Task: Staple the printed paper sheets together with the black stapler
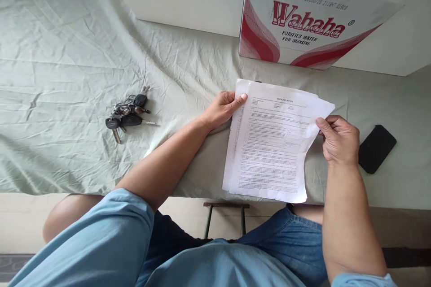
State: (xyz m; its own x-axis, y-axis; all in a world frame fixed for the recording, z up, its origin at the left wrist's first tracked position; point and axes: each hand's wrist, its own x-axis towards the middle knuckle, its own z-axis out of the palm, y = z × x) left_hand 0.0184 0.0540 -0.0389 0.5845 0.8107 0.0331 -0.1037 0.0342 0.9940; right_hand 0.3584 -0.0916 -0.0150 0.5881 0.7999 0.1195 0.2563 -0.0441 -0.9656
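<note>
Several printed paper sheets (272, 143), the top one headed "Overleaf Notes", lie loosely stacked near the front edge of the cloth-covered table. My left hand (222, 110) grips their upper left edge, thumb on top and fingers underneath. At the upper right, my right hand (340, 136) pinches the edge of the paper between thumb and fingers, and that corner is bent slightly upward. The sheets are a little out of line, with lower ones showing along the left side. A small dark thing peeks out behind the top edge; I cannot make out what it is.
A Wahaha water carton (310, 22) stands at the back right against a white surface. On the wrinkled pale green cloth (60, 80), a bunch of keys (129, 114) lies to the left. A black phone-like slab (377, 149) rests beyond my right hand.
</note>
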